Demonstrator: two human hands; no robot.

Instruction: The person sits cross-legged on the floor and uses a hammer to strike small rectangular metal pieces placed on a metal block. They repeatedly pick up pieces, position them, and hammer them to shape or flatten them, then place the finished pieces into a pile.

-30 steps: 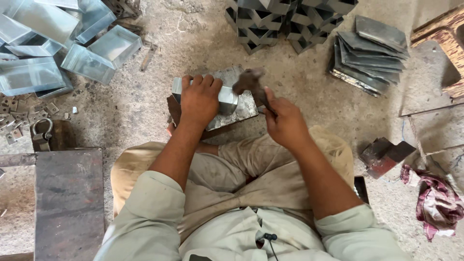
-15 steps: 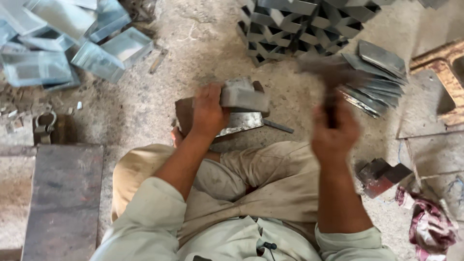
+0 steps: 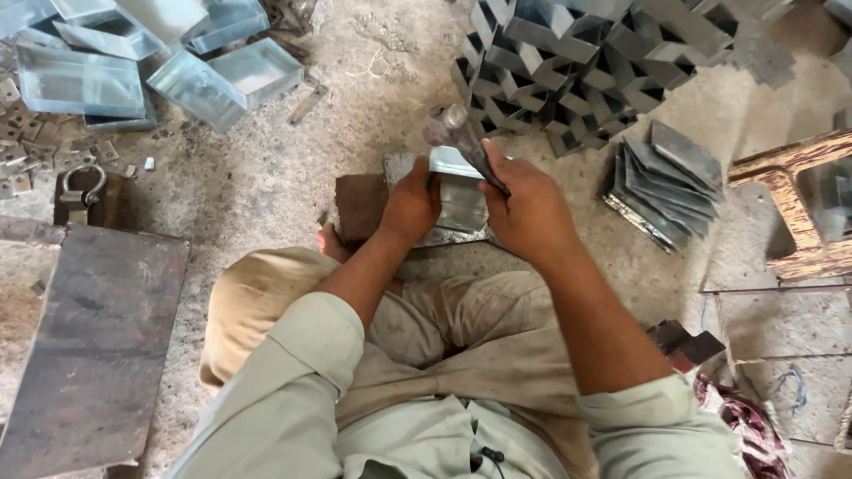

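I sit on the ground with a dark metal block [image 3: 362, 206] in front of my legs. A bent piece of shiny sheet metal [image 3: 460, 188] lies on it. My left hand [image 3: 410, 206] presses down on that piece and holds it in place. My right hand [image 3: 524, 208] grips the handle of a hammer [image 3: 457, 137], whose blurred head is just above the far edge of the sheet piece. The two hands are close together, almost touching.
Several open sheet-metal boxes [image 3: 222, 75] lie at the top left. A pile of folded metal pieces [image 3: 586, 62] is stacked beyond the block, with flat metal plates [image 3: 666, 182] to its right. A heavy steel slab [image 3: 84, 346] lies left, a wooden stool [image 3: 799, 213] right.
The hammer was raised out to the right half a second ago; my right hand has brought it down and left to the sheet piece. My left hand stays on the piece.
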